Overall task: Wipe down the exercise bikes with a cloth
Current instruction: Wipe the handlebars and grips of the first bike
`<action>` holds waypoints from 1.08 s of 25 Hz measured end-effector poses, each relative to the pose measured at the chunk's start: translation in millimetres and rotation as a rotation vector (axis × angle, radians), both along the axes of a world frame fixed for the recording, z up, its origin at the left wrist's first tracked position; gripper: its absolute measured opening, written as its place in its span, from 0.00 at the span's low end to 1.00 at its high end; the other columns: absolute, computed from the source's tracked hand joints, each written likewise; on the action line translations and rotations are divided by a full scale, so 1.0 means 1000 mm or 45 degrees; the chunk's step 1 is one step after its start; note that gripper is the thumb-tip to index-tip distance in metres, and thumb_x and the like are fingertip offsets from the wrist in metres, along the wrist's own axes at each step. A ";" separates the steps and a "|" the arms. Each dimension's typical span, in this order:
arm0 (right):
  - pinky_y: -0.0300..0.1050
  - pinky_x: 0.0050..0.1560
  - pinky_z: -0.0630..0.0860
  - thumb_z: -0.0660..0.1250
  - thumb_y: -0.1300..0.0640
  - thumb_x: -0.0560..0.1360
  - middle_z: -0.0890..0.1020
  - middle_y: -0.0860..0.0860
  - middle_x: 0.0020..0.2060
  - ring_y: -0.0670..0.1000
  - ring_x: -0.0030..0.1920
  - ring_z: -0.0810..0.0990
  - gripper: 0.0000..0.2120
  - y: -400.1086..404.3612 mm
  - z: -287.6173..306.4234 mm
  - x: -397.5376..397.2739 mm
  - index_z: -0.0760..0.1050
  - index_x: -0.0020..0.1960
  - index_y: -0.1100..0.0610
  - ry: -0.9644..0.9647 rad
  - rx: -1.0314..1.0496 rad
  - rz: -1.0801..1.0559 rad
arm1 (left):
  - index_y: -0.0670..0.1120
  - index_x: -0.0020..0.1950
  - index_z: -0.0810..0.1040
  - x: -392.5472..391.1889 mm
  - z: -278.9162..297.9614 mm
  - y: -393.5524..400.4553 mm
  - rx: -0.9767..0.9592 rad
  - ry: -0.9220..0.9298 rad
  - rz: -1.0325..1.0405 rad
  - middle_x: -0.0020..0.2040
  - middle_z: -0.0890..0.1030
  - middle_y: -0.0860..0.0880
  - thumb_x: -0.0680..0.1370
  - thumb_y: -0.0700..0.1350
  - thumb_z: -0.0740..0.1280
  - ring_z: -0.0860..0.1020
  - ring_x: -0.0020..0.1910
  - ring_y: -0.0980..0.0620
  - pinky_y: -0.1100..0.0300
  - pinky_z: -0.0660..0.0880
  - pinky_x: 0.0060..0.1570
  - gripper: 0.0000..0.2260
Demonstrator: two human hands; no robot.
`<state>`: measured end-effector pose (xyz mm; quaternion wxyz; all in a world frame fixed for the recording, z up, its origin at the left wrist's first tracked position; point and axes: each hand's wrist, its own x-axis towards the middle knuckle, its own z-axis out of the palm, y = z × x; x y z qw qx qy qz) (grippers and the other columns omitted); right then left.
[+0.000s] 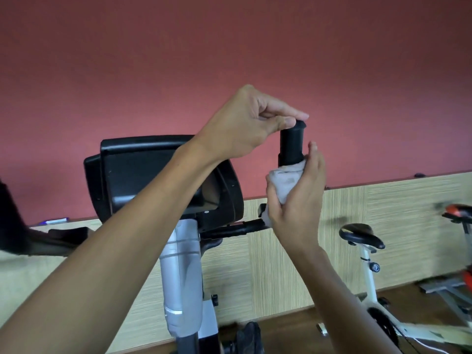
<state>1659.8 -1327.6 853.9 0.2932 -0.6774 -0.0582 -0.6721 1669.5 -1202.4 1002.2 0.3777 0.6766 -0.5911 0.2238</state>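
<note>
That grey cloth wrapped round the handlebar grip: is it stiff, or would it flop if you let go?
Probably floppy: the cloth bunches in soft folds where the right hand grips it round the handlebar grip. It looks light, since one hand gathers it easily. Released, it would likely slide off rather than stay wrapped.

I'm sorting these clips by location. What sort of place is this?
Most likely a gym or exercise room: a bike console on a grey post stands close by, and a white exercise bike with a black saddle stands along the wall.
</note>
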 end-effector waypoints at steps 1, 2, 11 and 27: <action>0.53 0.75 0.65 0.69 0.57 0.79 0.66 0.65 0.73 0.63 0.74 0.66 0.37 0.000 0.019 -0.002 0.54 0.79 0.69 -0.031 -0.013 -0.020 | 0.43 0.58 0.85 0.000 0.001 -0.001 -0.007 0.022 -0.019 0.50 0.87 0.49 0.80 0.35 0.70 0.84 0.40 0.62 0.71 0.76 0.48 0.09; 0.46 0.75 0.64 0.68 0.56 0.79 0.67 0.65 0.73 0.62 0.74 0.67 0.36 0.000 0.035 -0.004 0.55 0.78 0.70 -0.064 -0.024 -0.031 | 0.43 0.58 0.84 0.002 0.002 -0.001 -0.007 0.056 -0.035 0.51 0.87 0.51 0.80 0.35 0.70 0.85 0.48 0.59 0.68 0.77 0.54 0.09; 0.63 0.72 0.67 0.70 0.63 0.76 0.60 0.64 0.76 0.63 0.76 0.62 0.42 -0.006 -0.016 -0.003 0.47 0.81 0.62 0.098 -0.040 0.089 | 0.39 0.60 0.84 -0.004 -0.005 -0.001 -0.049 0.129 -0.006 0.54 0.86 0.46 0.81 0.35 0.69 0.83 0.57 0.57 0.66 0.75 0.62 0.09; 0.47 0.53 0.79 0.67 0.50 0.81 0.72 0.55 0.62 0.54 0.58 0.77 0.28 -0.055 -0.046 -0.025 0.60 0.74 0.60 0.578 -0.060 0.438 | 0.44 0.61 0.85 -0.040 -0.016 -0.009 -0.092 0.033 0.357 0.56 0.86 0.51 0.82 0.37 0.68 0.82 0.54 0.64 0.67 0.74 0.62 0.10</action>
